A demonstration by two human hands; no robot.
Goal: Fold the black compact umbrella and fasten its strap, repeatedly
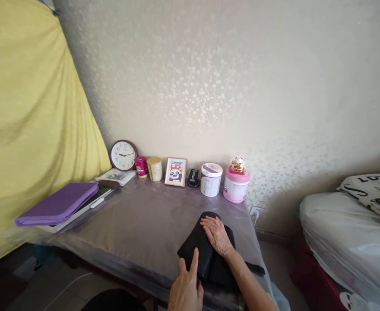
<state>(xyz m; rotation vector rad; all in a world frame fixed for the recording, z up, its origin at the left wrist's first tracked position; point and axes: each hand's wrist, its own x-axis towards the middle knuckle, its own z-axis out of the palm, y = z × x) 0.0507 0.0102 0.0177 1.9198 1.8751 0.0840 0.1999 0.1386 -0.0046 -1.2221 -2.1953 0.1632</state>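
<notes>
A black folded bundle [194, 244] of soft, smooth material lies near the front right of the table, with a dark strap [255, 268] sticking out to its right. I cannot make out what kind of item it is. My right hand [216, 235] rests flat on top of it, fingers stretched out and close together. At the near edge, my left hand [186, 287] grips the bundle, its index finger extended along the top and its thumb by the fold. Some of the left fingers are hidden.
Along the wall stand a round clock [124, 155], a pink can [141, 167], a yellow-lidded container [155, 169], a panda picture frame [175, 172], a black device [193, 177], a white tub [211, 179] and a pink tub [236, 186] topped by a cat figurine [237, 164]. A purple folder [58, 202] lies left.
</notes>
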